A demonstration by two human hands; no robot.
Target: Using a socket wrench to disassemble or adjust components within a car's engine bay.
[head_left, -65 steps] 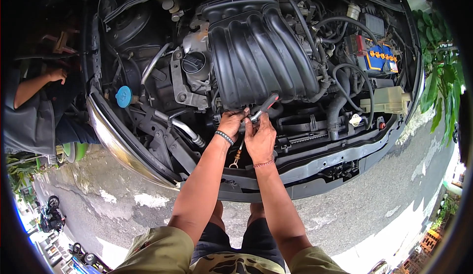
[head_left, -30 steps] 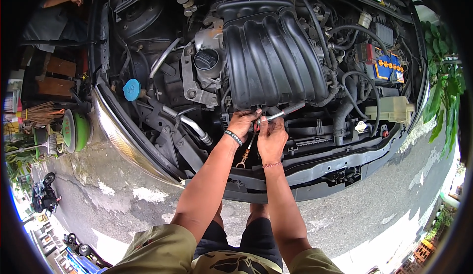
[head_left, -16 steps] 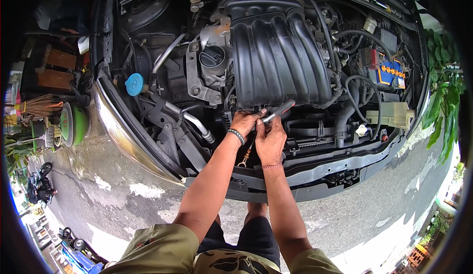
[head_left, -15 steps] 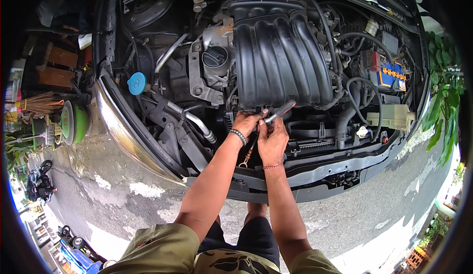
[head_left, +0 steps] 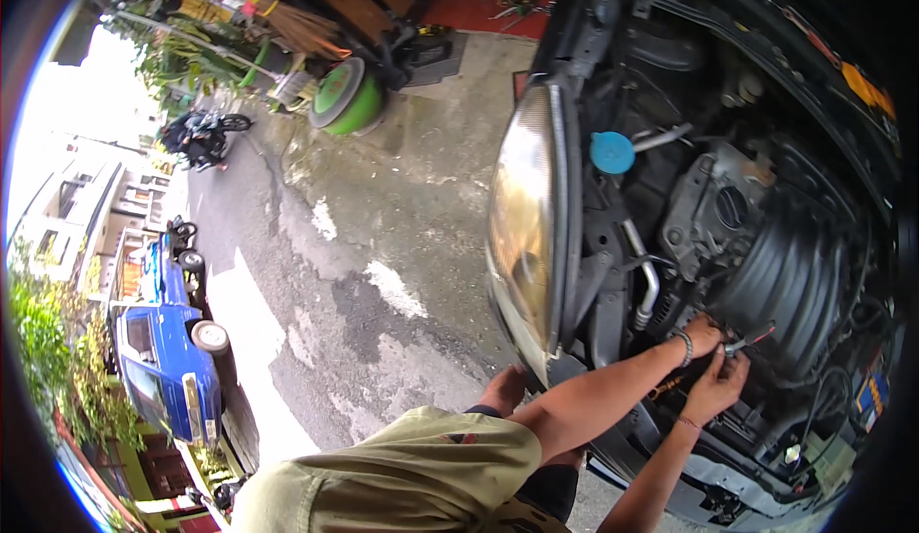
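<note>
A blue van stands far left, then the headlight and blue cap. The left hand pinches a part by the black manifold; the right hand grips a slim metal tool.

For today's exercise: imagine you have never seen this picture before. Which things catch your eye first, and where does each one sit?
At lower right, the left hand and right hand meet on a small metal tool at the front edge of the ribbed black engine cover. Above them a bright blue cap stands out in the dark engine bay, with the large headlight to its left. A blue car is parked far left.
</note>
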